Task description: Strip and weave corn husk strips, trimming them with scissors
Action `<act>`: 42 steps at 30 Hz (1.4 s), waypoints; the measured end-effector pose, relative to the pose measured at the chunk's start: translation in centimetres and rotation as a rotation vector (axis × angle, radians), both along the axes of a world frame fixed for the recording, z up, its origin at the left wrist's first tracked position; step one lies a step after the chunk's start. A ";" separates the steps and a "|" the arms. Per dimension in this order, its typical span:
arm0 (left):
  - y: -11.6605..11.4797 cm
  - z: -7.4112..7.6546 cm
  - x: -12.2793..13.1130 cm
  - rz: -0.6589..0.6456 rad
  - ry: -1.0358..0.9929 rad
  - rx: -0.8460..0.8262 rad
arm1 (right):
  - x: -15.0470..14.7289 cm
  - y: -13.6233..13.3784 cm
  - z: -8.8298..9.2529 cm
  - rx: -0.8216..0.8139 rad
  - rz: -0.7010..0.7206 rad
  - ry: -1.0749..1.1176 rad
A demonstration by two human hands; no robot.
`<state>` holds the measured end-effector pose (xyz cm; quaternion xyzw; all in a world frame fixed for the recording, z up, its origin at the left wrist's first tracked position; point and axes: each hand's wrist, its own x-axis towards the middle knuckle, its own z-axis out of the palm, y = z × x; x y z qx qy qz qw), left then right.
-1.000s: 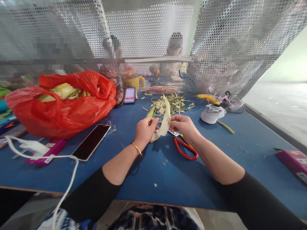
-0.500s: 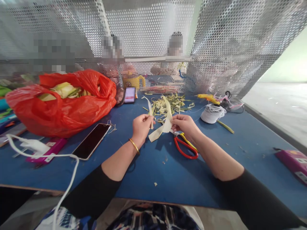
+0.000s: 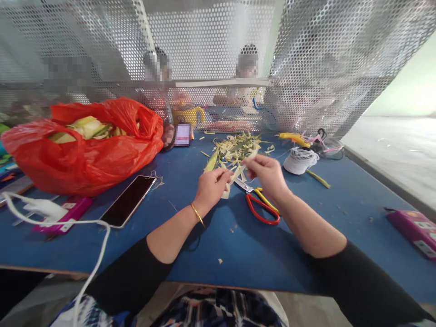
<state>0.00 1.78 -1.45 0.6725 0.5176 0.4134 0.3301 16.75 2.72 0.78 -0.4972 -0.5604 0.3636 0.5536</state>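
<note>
My left hand (image 3: 211, 190) pinches a pale corn husk strip (image 3: 237, 171) whose lower end hangs below the fingers. On the other side, my right hand (image 3: 268, 176) is closed on the strip's upper part, so it spans the short gap between both hands. A yellow-green husk piece (image 3: 211, 161) juts up just beyond my left hand; whether that hand holds it is unclear. Red-and-yellow-handled scissors (image 3: 266, 222) lie on the blue table below my right hand, blades pointing up and left. Behind the hands is a heap of husk scraps (image 3: 238, 146).
At left a red plastic bag (image 3: 112, 159) holds husks, near a phone (image 3: 129, 202) and a white cable (image 3: 102, 254). To the right sit a white cord roll (image 3: 300, 162), a yellow glue gun (image 3: 294, 138) and a purple box (image 3: 413, 229). A perforated metal screen (image 3: 211, 41) borders the back.
The hands have come closer together, my left moving right and my right rising slightly. The husk strip that hung from my right hand now spans between both. More of the scissor blades shows.
</note>
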 end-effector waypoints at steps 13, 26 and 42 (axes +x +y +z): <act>-1.3 0.4 0.1 -0.011 0.792 0.022 | 12.8 0.0 3.6 0.072 -1.047 -0.868; 0.1 2.0 -1.9 0.073 0.505 0.272 | 5.6 0.2 2.7 0.575 -0.264 -0.915; 1.7 2.4 -3.0 0.039 -0.413 -0.006 | 2.6 -0.1 1.4 0.023 0.277 -0.459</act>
